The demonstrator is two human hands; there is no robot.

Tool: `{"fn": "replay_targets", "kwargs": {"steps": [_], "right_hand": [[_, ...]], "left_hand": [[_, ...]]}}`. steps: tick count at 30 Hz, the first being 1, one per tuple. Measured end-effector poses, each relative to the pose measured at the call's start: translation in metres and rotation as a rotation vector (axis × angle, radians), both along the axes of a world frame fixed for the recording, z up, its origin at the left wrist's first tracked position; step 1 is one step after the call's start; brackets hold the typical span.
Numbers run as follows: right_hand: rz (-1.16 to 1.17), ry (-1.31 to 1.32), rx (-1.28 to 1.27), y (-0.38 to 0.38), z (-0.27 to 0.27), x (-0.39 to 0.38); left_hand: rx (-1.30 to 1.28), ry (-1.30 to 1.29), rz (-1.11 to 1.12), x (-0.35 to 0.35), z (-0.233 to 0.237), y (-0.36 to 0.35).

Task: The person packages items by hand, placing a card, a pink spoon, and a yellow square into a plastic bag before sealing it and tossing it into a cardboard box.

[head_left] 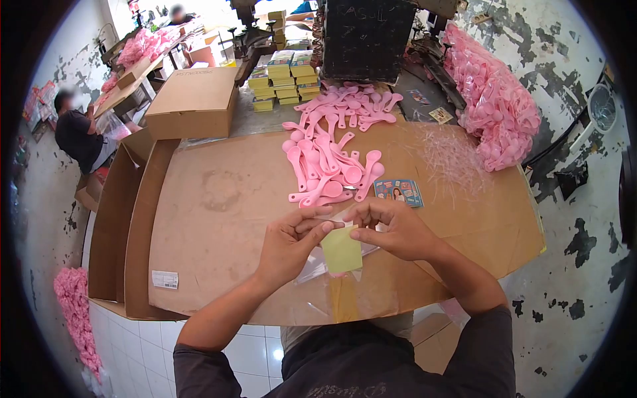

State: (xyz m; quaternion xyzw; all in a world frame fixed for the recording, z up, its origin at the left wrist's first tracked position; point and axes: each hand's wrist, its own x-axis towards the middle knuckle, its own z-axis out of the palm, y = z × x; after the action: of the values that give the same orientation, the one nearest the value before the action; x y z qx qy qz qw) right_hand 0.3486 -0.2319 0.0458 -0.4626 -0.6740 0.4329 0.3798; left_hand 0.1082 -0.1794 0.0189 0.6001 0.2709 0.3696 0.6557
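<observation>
At the near middle of the table, a pale yellow-green card [342, 252] is upright between my two hands, with clear plastic bag film [310, 266] around and below it. My left hand [290, 240] is closed, its thumb and fingers pinched at the card's upper left corner by the bag; exactly what lies between the fingertips is hidden. My right hand [396, 231] pinches the card's upper right edge with thumb and forefinger. Just beyond my hands lies a loose pile of pink plastic measuring spoons [325, 156]. A printed blue card [399, 192] rests right of the pile.
Stacks of yellow-edged cards [283, 78] and a closed cardboard box [192, 101] stand at the back. Large bags of pink spoons [492, 99] lean at right, near plastic shreds [456, 156]. An open carton [116, 232] adjoins the left edge. A person [81, 136] sits far left.
</observation>
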Motion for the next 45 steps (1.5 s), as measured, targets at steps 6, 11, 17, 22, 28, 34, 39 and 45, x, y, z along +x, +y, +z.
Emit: {"fn": "replay_targets", "kwargs": {"steps": [6,11,17,22,28,34,39,45], "right_hand": [[-0.008,0.285,-0.164,0.008,-0.01,0.007],[-0.045,0.3,-0.134,0.009,-0.017,0.009],[-0.025,0.335,-0.207,0.014,-0.014,0.016],[-0.031,0.299,-0.208,0.014,-0.019,0.017],[-0.009,0.314,-0.205,0.012,-0.02,0.021],[0.036,0.284,-0.073,0.015,-0.022,0.026],[0.014,0.142,-0.089,0.013,-0.012,0.029],[-0.006,0.189,-0.099,0.014,-0.021,0.024]], "left_hand": [[-0.034,-0.031,-0.017,0.001,-0.003,0.007],[-0.019,0.051,-0.001,-0.001,-0.01,0.007],[0.053,0.058,0.012,-0.001,-0.015,0.01],[0.055,0.149,-0.076,-0.007,-0.013,0.016],[0.092,0.084,0.004,-0.004,-0.014,0.012],[0.221,0.12,-0.05,-0.011,-0.009,0.015],[0.0,0.029,-0.08,-0.012,-0.007,0.016],[0.012,0.153,-0.069,-0.007,-0.01,0.015]]}}
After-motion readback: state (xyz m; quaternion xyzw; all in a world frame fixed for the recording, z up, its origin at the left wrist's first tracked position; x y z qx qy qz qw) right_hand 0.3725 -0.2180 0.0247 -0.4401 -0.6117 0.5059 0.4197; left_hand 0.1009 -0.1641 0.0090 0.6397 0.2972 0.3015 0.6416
